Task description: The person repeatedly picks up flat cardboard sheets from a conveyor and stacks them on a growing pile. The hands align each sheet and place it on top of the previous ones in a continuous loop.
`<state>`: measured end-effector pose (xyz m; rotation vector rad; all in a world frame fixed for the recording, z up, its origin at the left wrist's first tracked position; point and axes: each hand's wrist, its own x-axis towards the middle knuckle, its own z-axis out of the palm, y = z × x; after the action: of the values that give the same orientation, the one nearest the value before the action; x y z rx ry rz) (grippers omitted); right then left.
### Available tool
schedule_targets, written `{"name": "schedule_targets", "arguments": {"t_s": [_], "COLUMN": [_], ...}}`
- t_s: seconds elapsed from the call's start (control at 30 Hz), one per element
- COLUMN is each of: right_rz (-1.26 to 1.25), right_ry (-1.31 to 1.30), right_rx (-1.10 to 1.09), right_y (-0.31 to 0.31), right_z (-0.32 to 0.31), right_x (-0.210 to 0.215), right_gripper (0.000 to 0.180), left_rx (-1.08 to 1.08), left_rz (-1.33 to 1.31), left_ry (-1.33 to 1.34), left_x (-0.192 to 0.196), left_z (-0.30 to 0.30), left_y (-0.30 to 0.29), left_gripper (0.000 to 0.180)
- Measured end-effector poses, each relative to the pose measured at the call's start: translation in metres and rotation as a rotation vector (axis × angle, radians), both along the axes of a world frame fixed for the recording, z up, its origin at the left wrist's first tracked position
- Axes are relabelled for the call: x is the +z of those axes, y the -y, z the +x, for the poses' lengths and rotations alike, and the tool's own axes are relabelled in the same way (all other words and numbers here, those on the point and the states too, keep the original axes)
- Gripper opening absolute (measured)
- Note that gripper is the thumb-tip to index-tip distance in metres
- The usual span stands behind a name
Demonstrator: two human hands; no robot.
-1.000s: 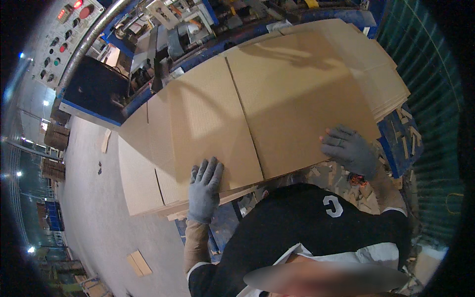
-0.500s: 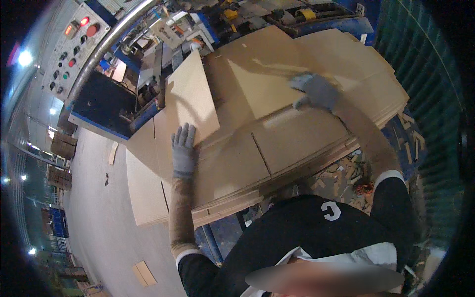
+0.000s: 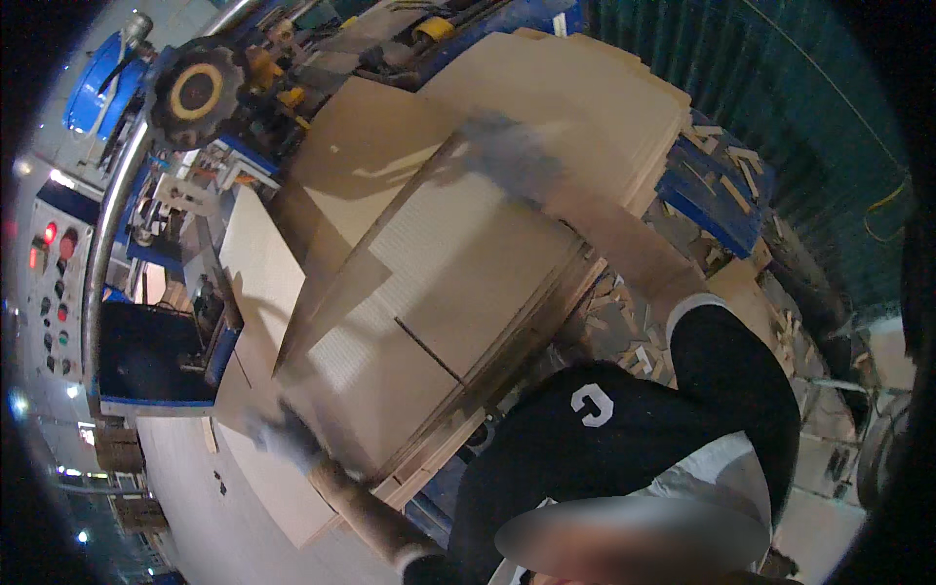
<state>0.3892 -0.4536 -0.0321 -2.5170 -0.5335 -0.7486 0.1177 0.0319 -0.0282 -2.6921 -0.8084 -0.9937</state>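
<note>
A large brown cardboard sheet point(image 3: 458, 273) with a cut slot lies over a stack of similar sheets, its far edge blurred and seemingly raised. My right hand point(image 3: 507, 156), in a grey glove, is at that sheet's far right corner, its fingers smeared by motion. My left hand point(image 3: 288, 437), also gloved and blurred, is beside the sheet's near left corner; whether it grips the board cannot be made out. Beyond the sheet, a pale cardboard flap point(image 3: 261, 273) stands tilted near the machine.
A machine with a black handwheel point(image 3: 195, 93) and a metal rail stands at the far left, beside a control panel point(image 3: 57, 283) with lit buttons. More stacked cardboard point(image 3: 575, 88) extends to the far right. Cardboard scraps point(image 3: 624, 327) litter the floor at right, near a green corrugated wall point(image 3: 780, 127).
The view has turned to the right. My hands, lying flat on the boards before, are now blurred at opposite corners of the slotted sheet, whose far edge has shifted and seems lifted.
</note>
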Motion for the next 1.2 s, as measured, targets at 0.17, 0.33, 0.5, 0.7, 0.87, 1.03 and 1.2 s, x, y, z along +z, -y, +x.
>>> {"name": "schedule_targets", "arguments": {"t_s": [0.17,0.33,0.5,0.7,0.87,1.03,1.2], "right_rz": [0.078,0.009,0.300,0.287,0.941,1.620,1.096], "right_ry": [0.223,-0.137,0.139,0.005,0.409,0.085,0.060], "right_rx": [-0.727,-0.614,-0.690,-0.550,-0.238,-0.076,-0.042], "right_y": [0.128,0.140,0.144,0.178,0.148,0.118,0.119], "right_z": [-0.073,-0.064,-0.038,-0.037,-0.039,-0.043,-0.127], "right_x": [-0.031,-0.044,-0.069,-0.076,-0.039,0.022,0.096], "right_gripper": [0.062,0.070,0.060,0.050,0.036,0.026,0.034], "left_rx": [0.463,0.650,0.392,-0.035,-0.438,-0.045,-0.077], "left_rz": [-0.777,-0.610,-0.945,-1.120,-0.978,-0.726,-0.883], "left_ry": [0.566,0.537,1.331,1.726,1.638,0.797,0.795], "left_x": [-0.039,-0.050,-0.025,0.028,0.038,0.005,-0.003], "left_z": [-0.127,-0.147,-0.156,-0.178,-0.183,-0.187,-0.197], "left_y": [-0.003,-0.019,-0.017,-0.014,-0.066,-0.097,-0.056], "left_gripper": [0.084,0.085,0.071,0.047,0.038,0.042,0.039]}}
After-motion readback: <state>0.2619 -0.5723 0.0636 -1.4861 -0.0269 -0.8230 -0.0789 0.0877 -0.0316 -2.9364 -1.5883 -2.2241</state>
